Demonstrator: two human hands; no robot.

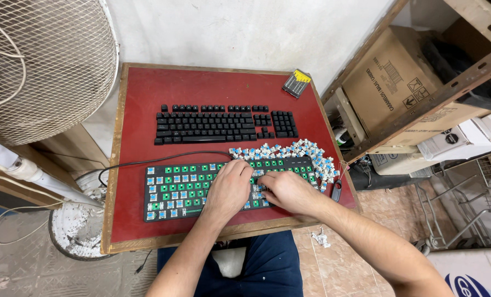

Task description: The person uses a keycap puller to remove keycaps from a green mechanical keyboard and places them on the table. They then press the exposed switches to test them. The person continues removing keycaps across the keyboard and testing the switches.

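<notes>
A: Status on the stripped keyboard (201, 190)?

B: It sits at the near edge of the red table (141, 99), caps off, green plate exposed. Blue switches remain in the left columns and a few spots; most sockets look bare. A heap of pulled switches (289, 151) lies along its far right edge. My guess is well past halfway, with the left block and strays left.

A: Hands?

B: Both rest on the middle of the board. Left hand (229, 187) lies palm down, fingers curled onto the plate. Right hand (289, 191) is just beside it, fingertips pressed down at a socket. Can't tell whether either grip is closed on a switch; the fingers hide it.

A: Anything else on the table?

B: A full black keyboard (223, 125) on the far side, untouched. A small screwdriver set (297, 83) at the far right corner. The board's black cable (168, 158) runs off to the left.

A: Obstructions?

B: The switch heap crowds the right end. A small dark tool (337, 190) hangs near the right table edge. A fan cage (42, 66) stands far left, a shelf with cardboard boxes (399, 82) to the right, both off the table.
</notes>
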